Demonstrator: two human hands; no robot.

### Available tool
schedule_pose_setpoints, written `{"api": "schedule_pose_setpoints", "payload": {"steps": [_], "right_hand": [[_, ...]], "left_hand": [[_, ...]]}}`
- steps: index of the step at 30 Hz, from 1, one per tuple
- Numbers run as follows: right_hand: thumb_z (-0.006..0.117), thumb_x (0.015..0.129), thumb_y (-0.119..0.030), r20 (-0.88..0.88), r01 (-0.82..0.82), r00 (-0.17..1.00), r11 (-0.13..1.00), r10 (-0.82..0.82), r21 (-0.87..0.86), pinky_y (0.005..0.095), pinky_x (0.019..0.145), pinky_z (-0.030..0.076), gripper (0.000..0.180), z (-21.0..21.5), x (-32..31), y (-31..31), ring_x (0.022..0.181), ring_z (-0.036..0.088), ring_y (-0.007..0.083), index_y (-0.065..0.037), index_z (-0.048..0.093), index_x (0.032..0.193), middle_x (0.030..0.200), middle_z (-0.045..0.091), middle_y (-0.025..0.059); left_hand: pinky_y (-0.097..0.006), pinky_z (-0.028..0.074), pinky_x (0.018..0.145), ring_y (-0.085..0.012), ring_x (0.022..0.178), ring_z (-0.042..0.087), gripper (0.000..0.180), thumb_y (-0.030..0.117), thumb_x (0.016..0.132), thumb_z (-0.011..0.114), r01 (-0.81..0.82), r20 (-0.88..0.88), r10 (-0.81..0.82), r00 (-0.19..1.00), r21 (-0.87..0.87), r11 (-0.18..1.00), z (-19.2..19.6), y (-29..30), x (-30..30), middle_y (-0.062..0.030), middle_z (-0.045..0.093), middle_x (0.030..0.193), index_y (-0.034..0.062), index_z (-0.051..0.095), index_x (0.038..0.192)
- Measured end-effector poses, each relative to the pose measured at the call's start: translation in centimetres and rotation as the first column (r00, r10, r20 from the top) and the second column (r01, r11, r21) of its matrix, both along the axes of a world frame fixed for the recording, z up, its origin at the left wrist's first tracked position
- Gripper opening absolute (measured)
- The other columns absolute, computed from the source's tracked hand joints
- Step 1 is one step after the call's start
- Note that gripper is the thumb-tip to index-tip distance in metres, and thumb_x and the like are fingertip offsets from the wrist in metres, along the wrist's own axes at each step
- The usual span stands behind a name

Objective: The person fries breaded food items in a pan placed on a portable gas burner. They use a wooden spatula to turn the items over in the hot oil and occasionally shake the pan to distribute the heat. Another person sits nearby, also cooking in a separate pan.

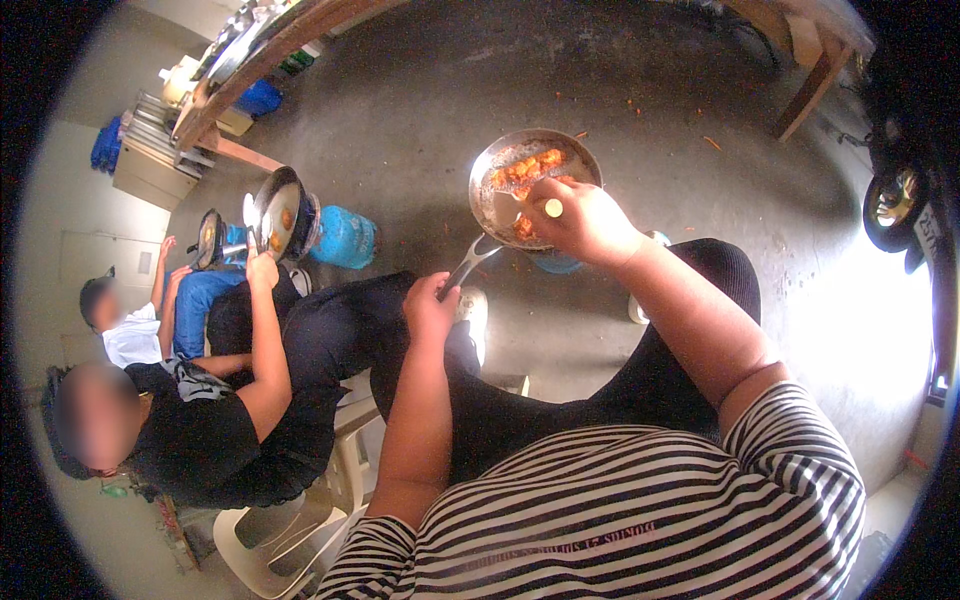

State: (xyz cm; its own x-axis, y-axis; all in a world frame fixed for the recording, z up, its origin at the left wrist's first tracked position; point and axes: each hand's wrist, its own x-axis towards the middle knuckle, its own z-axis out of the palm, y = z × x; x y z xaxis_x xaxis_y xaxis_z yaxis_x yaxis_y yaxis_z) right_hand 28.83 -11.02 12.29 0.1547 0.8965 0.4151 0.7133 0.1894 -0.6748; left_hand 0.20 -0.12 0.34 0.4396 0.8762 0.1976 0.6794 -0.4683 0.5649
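A round metal frying pan (pixel 483 212) is in front of me, with several orange-brown fried pieces (pixel 540 163) in it. Its forked handle runs toward me, and my left hand (pixel 430 308) is closed around the handle's dark end. Over the pan's right side, my right hand (pixel 585 220) grips a cooking utensil (pixel 554 208) whose pale round handle end points up at me. Most of that utensil is hidden by my fingers; a thin light part of it shows low in the pan among the food. Under the pan, a bit of blue shows.
To my left, a co-worker (pixel 200 430) holds a spatula over a dark frying pan (pixel 283 215) beside a blue gas cylinder (pixel 345 238). Another person (pixel 135 335) sits beyond at a further pan. Orange scraps dot the concrete floor (pixel 660 130). A motorcycle (pixel 893 205) stands at right.
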Motion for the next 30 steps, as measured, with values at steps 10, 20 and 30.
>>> {"api": "schedule_pose_setpoints", "payload": {"steps": [10, 20, 30], "right_hand": [[0.064, 0.078, -0.015, 0.051, -0.101, 0.994, 0.995, 0.1, 0.017, 0.0427, 0.063, 0.05, 0.018, -0.3, -1.0, -0.3, 0.069, 0.063, 0.0353, -0.005, 0.057, 0.091, 0.07, 0.063, 0.0159], [0.065, 0.077, -0.02, -0.029, -0.115, 0.993, 0.991, 0.117, 0.068, 0.0438, 0.065, 0.05, 0.023, -0.7, 0.3, 0.0, 0.071, 0.063, 0.037, -0.004, 0.058, 0.093, 0.073, 0.062, 0.0206], [0.065, 0.079, -0.02, -0.172, -0.069, 0.982, 0.997, 0.074, 0.035, 0.0435, 0.068, 0.05, 0.022, -1.2, 1.2, 0.2, 0.078, 0.063, 0.0372, -0.007, 0.061, 0.096, 0.08, 0.063, 0.0204]], "left_hand": [[-0.033, 0.051, 0.069, -0.0226, 0.076, 0.063, 0.031, 0.014, 0.065, 0.078, 0.002, -0.115, 0.008, 0.993, 0.083, 0.997, 0.7, -0.2, 0.1, -0.0087, 0.064, 0.083, 0.0084, 0.066, 0.094], [-0.033, 0.05, 0.071, -0.0227, 0.077, 0.063, 0.029, 0.015, 0.065, 0.078, -0.028, -0.11, 0.035, 0.993, 0.061, 0.998, 0.9, -0.3, 0.3, -0.0085, 0.065, 0.082, 0.0084, 0.068, 0.091], [-0.035, 0.049, 0.069, -0.0255, 0.074, 0.062, 0.028, 0.015, 0.064, 0.078, -0.008, -0.107, 0.02, 0.994, 0.107, 0.994, 1.5, -0.5, 0.5, -0.0088, 0.063, 0.078, 0.0078, 0.068, 0.089]]}}
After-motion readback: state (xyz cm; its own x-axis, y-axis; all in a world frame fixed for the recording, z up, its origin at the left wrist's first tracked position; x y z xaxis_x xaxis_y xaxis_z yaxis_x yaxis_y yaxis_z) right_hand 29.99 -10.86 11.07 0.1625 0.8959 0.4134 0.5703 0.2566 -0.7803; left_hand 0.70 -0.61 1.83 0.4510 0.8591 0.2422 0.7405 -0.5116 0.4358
